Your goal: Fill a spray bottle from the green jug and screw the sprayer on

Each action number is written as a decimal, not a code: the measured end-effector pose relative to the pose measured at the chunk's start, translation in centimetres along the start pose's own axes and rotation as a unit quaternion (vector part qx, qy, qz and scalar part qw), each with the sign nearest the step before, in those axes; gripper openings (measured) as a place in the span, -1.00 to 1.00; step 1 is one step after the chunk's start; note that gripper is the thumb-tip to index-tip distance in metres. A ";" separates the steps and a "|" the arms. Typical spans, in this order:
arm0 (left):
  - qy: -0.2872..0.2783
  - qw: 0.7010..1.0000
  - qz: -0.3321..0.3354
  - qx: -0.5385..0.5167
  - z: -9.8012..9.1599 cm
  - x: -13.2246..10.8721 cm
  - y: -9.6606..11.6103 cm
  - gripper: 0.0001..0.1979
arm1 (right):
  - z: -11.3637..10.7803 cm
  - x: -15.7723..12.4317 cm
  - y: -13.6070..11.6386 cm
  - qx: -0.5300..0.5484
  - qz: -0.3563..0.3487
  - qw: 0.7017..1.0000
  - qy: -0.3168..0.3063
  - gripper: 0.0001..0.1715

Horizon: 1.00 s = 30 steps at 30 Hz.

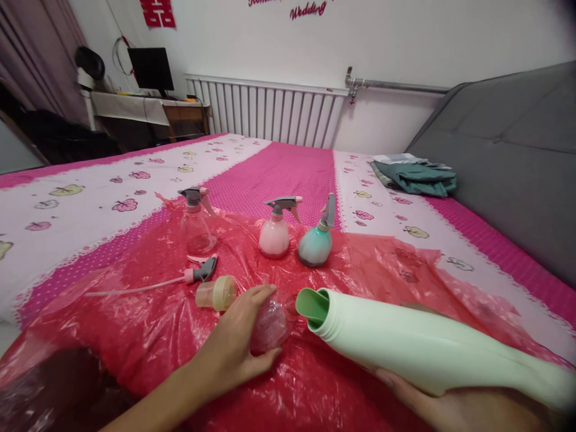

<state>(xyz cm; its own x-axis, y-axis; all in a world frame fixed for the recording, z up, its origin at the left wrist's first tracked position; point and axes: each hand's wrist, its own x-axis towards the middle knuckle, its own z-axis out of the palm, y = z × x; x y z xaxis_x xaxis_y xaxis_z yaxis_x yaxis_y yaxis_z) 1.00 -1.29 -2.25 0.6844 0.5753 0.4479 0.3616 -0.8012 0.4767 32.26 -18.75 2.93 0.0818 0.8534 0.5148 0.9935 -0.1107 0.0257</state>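
My left hand (236,348) is wrapped round a small clear bottle (271,324) that stands uncapped on a red plastic sheet (148,336). My right hand (418,396) holds a large pale green bottle (427,351) from below, tilted on its side with its open spout (311,306) right beside the clear bottle's mouth. A loose spray head with a long tube (198,273) and a small beige cap (218,293) lie just left of my left hand.
Three spray bottles stand further back on the sheet: a clear one (197,225), a pink one (275,231) and a teal one (316,240). The sheet covers a pink and white bed (279,165). Folded clothes (416,177) lie by the grey headboard (508,156).
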 end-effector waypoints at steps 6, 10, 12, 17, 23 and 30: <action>-0.008 1.000 0.003 0.007 0.0 0.2 0.1 -0.09 | -0.2 0.4 0.2 -0.003 -0.027 0.999 0.034 -0.32; -0.007 1.000 0.003 0.009 -0.1 0.2 0.1 -0.09 | 0.0 0.3 0.2 -0.011 -0.028 0.999 0.035 -0.30; -0.006 1.000 0.002 0.008 -0.1 0.2 0.0 -0.08 | 0.1 0.3 0.1 0.003 -0.012 0.999 0.032 -0.31; -0.012 1.000 -0.001 0.008 -0.1 0.1 0.1 -0.07 | -0.7 0.8 -1.0 0.049 0.043 0.998 0.020 -0.40; -0.016 1.000 -0.004 0.008 -0.2 0.2 0.2 -0.06 | -1.0 0.8 -1.4 0.077 0.059 0.995 -0.013 -0.40; -0.008 1.000 -0.012 -0.008 0.2 -0.2 -0.1 -0.09 | -1.0 1.0 -1.3 0.083 0.066 0.994 -0.013 -0.40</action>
<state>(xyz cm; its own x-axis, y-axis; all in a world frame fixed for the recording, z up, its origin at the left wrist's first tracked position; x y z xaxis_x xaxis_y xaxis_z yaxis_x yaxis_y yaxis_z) 0.97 -1.31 -2.53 0.6860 0.5917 0.4234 0.3678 -0.7841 0.4999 31.01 -18.28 4.31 0.2123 0.8505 0.4813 0.9731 -0.1388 -0.1841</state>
